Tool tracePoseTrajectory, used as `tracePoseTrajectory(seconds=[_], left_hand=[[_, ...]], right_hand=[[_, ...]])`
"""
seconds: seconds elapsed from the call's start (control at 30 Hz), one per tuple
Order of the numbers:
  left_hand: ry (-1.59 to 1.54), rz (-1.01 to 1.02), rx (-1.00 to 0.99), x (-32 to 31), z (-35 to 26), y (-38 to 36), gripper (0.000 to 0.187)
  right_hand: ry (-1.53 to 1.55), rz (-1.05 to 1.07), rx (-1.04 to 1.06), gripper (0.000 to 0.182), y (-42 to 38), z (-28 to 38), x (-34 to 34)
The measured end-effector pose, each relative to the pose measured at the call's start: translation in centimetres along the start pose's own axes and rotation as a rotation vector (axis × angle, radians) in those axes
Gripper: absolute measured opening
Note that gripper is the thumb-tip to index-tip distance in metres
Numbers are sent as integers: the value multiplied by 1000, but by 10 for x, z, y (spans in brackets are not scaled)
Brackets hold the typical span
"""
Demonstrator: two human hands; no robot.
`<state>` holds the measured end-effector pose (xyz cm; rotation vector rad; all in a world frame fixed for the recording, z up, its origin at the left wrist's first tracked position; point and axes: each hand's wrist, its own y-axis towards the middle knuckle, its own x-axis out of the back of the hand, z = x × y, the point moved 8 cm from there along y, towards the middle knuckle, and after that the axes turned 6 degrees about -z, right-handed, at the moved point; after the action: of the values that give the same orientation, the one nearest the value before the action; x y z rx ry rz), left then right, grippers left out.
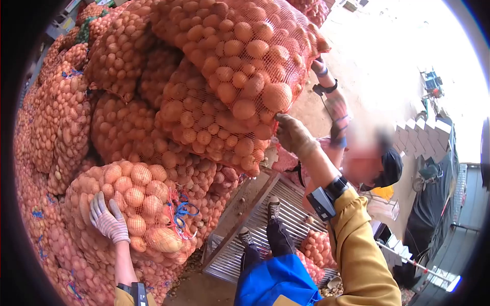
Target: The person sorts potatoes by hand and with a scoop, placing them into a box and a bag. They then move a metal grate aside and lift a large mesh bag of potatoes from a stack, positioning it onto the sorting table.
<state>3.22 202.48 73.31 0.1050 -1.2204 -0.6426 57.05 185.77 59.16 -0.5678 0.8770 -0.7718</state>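
Note:
My left hand (109,219), in a pale striped glove, lies with fingers spread on a full red mesh sack of potatoes (138,196) tied with blue string (179,213). Higher up, my right hand (295,133), gloved and soiled, has its fingers closed at the lower corner of a large mesh sack (242,56); the fingertips are partly hidden against the mesh. This sack rests on top of another potato sack (204,122).
A co-worker in a dark cap (392,167) stands at the right, one arm raised to the upper sack. Stacked sacks (58,122) fill the left. Below are a slatted metal platform (235,255) and a small potato sack (317,248).

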Motion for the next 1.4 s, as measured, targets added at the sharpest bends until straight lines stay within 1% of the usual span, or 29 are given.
tracePoseTrajectory(seconds=[0.07, 0.1, 0.13, 0.2, 0.23, 0.27, 0.33, 0.37, 0.4, 0.47, 0.5, 0.6, 0.63, 0.67, 0.73, 0.77, 0.83, 0.93, 0.97, 1.0, 1.07, 1.1, 1.13, 1.2, 1.23, 1.27, 1.33, 1.37, 1.4], left_hand=[[12, 13, -26, 0, 5, -5, 43], [3, 2, -31, -3, 6, -4, 43], [-9, -13, -27, -3, 3, -3, 43], [1, 6, -4, 0, 1, -3, 42], [-3, 14, -9, 0, 0, -3, 42], [-10, 19, -16, 0, 0, -1, 42], [-9, 29, -5, -4, 1, 1, 42], [-7, 44, 1, -5, 4, -2, 42], [-9, 40, 8, -5, 5, -3, 42], [26, 44, -4, -7, 5, -3, 42], [24, 43, -2, -7, 6, -4, 42], [4, 37, -10, -8, 6, -5, 42], [1, 43, -5, -8, 6, -4, 42], [-3, 46, 2, -7, 6, -4, 43], [3, 51, 12, -6, 5, -5, 42], [15, 51, 18, -5, 5, -3, 42], [11, 44, 28, -4, 4, -1, 42], [4, 54, 19, -5, 5, -5, 42], [-1, 50, 27, -6, 5, -4, 42], [4, 49, 33, -6, 5, -2, 42], [-5, 52, 22, -3, 2, -1, 41], [-1, 55, 26, -3, 3, 0, 41], [4, 54, 19, -4, 3, 0, 42], [9, 59, 8, -3, 3, 1, 42], [3, 66, 10, -2, 1, 2, 42], [-3, 72, 15, -1, 1, 3, 43], [-16, 37, 21, -1, 2, 1, 44], [-24, 27, 22, -2, 3, 0, 44], [-30, 17, 26, -3, 5, 0, 44]], right_hand=[[-55, 57, -93, 16, 0, -6, -16], [-135, 173, -147, 12, 22, -15, 5], [-286, -18, -129, 12, -10, -8, -8], [-344, -51, -179, 12, -13, -23, -10], [-336, -113, -103, 8, -12, -18, -12], [-333, -113, -103, 8, -8, -21, -9], [-669, -258, 339, 6, -7, 16, -11], [-532, -306, 282, 6, -6, 17, -5], [-536, -301, 288, 6, 6, 11, 3], [142, -356, -37, 9, 43, -40, 39], [140, -355, -35, 9, 34, -38, 35], [724, -181, -127, 9, -4, -33, -3], [603, 53, -222, 8, -13, -21, -12], [531, -356, 148, 8, -12, -11, 15], [534, -191, 122, 27, 43, -20, 52], [529, -184, 128, 27, 27, -10, 39], [580, 128, 46, 29, -25, 13, -34], [588, 127, 74, 30, -37, 16, -62], [450, -24, 75, 31, -19, 2, -37], [447, -17, 72, 31, 0, -10, -16], [541, 422, -128, 28, 15, -34, -16], [364, 103, -45, 23, -2, -26, -19], [361, 104, -50, 23, -12, -20, -31], [80, -85, 68, 19, -22, -9, -25], [133, -17, 44, 16, -17, -8, -16], [131, -15, 45, 16, -14, -14, -5], [252, 83, 58, 12, -32, -12, -28], [263, 45, 85, 13, -36, -13, -38], [265, 59, 91, 13, -39, -16, -46]])
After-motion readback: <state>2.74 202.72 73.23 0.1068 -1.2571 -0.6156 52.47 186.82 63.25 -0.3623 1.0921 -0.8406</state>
